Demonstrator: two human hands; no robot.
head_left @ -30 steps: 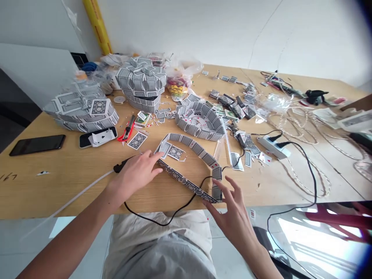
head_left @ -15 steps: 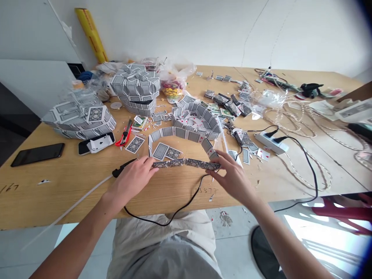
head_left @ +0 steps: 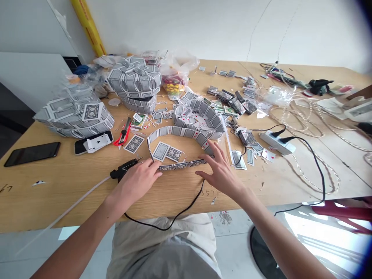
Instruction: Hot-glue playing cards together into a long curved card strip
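A closed band of folded playing cards (head_left: 177, 131) stands on edge on the wooden table, with loose cards (head_left: 161, 151) lying inside it. At the band's near left corner is my left hand (head_left: 141, 176), its fingers bent round the edge. My right hand (head_left: 217, 166) is at the near right corner, thumb and fingers spread, with fingertips close to or touching the band. Just left of my left hand lies a black glue gun (head_left: 123, 169) with a long white stick. Behind the band sits a card-built basket (head_left: 199, 116).
Two larger card-built models (head_left: 135, 83) (head_left: 75, 116) stand at the back left. Phones (head_left: 32, 154), a red cutter (head_left: 124, 133), card boxes (head_left: 232, 101), a power strip (head_left: 277, 142) and coiled rope (head_left: 299, 120) lie about. A black cable (head_left: 186, 211) crosses the front edge.
The band's front side has gone down onto the table. My right hand has opened and its fingers have spread. The view has shifted slightly.
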